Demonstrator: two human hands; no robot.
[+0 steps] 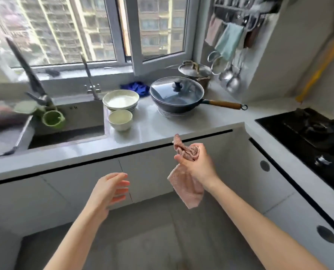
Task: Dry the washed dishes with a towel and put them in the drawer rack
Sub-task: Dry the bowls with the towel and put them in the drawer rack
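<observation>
Two bowls stand on the counter [154,131] just right of the sink [68,133]: a big bowl [120,99] at the back and a small bowl [120,119] in front of it, close together, both upright. Whether they touch cannot be told.

Right of them sits a wok [177,98] under a glass lid, its wooden handle pointing right toward the stove [308,133]. Behind the wok stands a lidded pot [195,72], and a blue cloth [137,88] lies between the big bowl and the wok, near the window sill. A green cup [53,119] sits at the sink's left side, below the blurred tap [89,76].

Both hands hang in the air before the closed cabinet fronts [74,184], below the counter's edge and well apart from the bowls. The right hand [197,162] grips a pink towel [186,191], fingers curled round its bunched upper part, while the rest hangs down under the wrist. The left hand [111,190] holds nothing; its fingers are nearly straight and spread a little, pointing toward the towel but not touching it.

On the right wall, cloths [228,41] and ladles [231,76] hang from a rail.
</observation>
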